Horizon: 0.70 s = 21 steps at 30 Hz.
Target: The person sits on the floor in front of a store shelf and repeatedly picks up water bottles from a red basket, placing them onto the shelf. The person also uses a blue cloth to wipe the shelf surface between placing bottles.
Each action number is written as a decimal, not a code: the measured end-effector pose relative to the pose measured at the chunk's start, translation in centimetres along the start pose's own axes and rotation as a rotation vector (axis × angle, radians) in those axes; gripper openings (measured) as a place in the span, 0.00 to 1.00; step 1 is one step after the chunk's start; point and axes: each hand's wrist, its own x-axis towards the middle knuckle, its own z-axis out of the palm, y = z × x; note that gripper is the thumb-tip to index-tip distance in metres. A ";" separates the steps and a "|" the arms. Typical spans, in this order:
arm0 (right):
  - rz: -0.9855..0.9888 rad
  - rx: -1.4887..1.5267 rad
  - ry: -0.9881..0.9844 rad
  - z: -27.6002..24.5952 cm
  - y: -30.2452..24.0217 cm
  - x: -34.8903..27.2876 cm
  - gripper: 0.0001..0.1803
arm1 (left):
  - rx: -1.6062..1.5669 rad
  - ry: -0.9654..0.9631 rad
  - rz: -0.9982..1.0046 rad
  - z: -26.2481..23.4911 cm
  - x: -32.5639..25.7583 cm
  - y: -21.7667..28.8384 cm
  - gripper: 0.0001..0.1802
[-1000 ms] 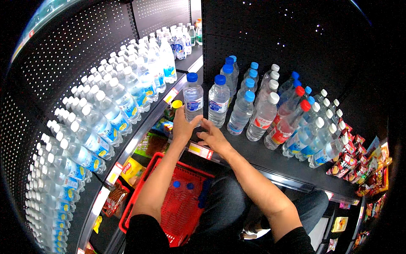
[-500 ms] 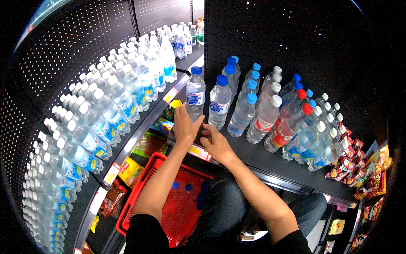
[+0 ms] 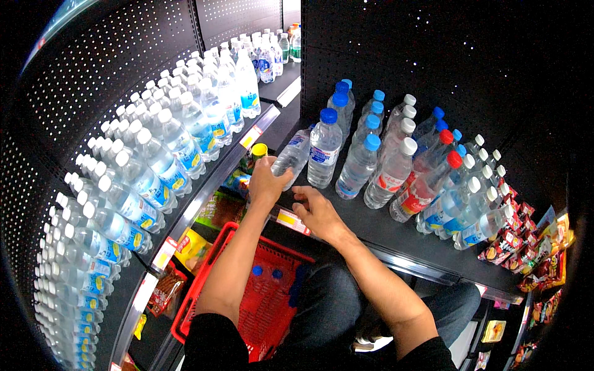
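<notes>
A clear water bottle (image 3: pixel 292 153) leans over to the right at the left end of the dark shelf. Its lower part is in my left hand (image 3: pixel 268 183), which is closed on it. The cap end is hidden behind an upright blue-capped water bottle (image 3: pixel 323 151). My right hand (image 3: pixel 318 213) hovers at the shelf's front edge, below that upright bottle. Its fingers are loosely curved and apart, with nothing in them.
Rows of bottles with light-blue caps (image 3: pixel 357 168), white caps (image 3: pixel 388 179) and red caps (image 3: pixel 411 193) continue rightward. White-capped bottles (image 3: pixel 158 154) crowd the left shelf. A red basket (image 3: pixel 216 260) sits below my arms. Snack packets (image 3: pixel 502 241) lie far right.
The left-end bottle has gone from upright to tilted right, and my left hand has closed on its lower part. My right hand has shifted slightly down, away from the bottles.
</notes>
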 end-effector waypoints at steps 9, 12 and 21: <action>0.009 -0.025 -0.007 0.0 0.3 -0.2 0.23 | 0.185 -0.033 -0.014 -0.2 -0.6 1.8 0.40; 0.022 -0.025 -0.025 -0.3 0.1 -0.2 0.23 | 0.268 -0.163 0.000 -0.5 1.3 2.1 0.45; 0.082 0.046 -0.090 -0.5 -0.6 -0.4 0.19 | 0.368 -0.436 -0.072 1.8 7.4 1.2 0.53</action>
